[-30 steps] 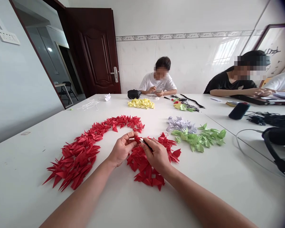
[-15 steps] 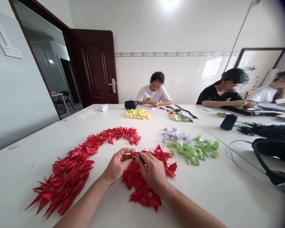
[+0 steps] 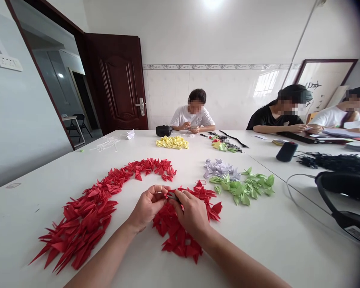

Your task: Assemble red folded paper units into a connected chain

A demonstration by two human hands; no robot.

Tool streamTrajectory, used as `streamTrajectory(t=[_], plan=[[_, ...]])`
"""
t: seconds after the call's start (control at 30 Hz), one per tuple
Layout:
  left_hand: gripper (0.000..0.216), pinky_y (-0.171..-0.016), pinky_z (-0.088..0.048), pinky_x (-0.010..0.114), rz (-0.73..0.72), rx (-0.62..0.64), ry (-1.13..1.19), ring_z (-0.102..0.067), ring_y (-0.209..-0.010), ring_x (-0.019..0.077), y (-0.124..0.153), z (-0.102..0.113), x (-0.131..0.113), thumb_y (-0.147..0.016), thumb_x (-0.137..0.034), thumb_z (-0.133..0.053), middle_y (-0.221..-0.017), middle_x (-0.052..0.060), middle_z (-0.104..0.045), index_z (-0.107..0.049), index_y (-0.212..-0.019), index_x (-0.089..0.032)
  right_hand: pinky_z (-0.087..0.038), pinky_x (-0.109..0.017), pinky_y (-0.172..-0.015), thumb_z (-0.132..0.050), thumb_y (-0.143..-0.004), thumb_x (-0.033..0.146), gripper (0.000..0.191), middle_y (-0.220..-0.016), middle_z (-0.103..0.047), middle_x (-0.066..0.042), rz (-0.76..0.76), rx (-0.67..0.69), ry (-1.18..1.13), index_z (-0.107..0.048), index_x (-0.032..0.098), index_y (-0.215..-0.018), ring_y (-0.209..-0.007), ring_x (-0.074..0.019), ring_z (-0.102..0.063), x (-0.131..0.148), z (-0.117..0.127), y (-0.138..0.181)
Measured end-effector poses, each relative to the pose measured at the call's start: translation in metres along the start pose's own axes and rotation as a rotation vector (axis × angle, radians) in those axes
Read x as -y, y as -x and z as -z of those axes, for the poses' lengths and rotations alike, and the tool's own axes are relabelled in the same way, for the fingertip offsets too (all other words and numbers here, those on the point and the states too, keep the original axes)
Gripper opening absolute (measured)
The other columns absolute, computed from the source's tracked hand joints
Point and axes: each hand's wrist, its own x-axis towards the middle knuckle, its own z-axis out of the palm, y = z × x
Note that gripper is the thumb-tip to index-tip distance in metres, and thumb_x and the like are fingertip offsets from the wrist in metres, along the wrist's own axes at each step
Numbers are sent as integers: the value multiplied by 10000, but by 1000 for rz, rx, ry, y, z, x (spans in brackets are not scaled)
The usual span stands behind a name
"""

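Observation:
Both my hands meet over a small heap of folded red paper pieces [image 3: 180, 236] on the white table [image 3: 282, 240]. My left hand [image 3: 147, 207] pinches a red paper piece [image 3: 169, 194] with thumb and fingers closed. My right hand [image 3: 192, 212] is closed too, gripping a thin dark tool against the same piece. A long curved band of red folded pieces [image 3: 99, 202] runs from the near left towards the middle of the table.
Green folded pieces [image 3: 246, 187] and pale lilac ones [image 3: 220, 169] lie to the right, yellow ones [image 3: 172, 142] further back. A dark phone [image 3: 286, 151], black cords and headphones [image 3: 345, 200] sit at right. Three people sit at the far and right sides.
The camera tilted up, so the table slid lower in view. My hands stayed together on the red piece over the small heap.

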Motion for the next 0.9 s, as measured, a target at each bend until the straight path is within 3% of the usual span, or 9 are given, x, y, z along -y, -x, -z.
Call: streamTrajectory(t=[0.9], plan=[[156,-815,-463,263,-6,17,-62,-577,-916,134,-2,2,5,-676,-185,-631,-1071,50,-588,-537,-799,-164,-194,-220,-473,-435,-865,312,190,-717,-623,4,-50,52,-27,-557,202,-768,-614,-114,-538,2,0,0]])
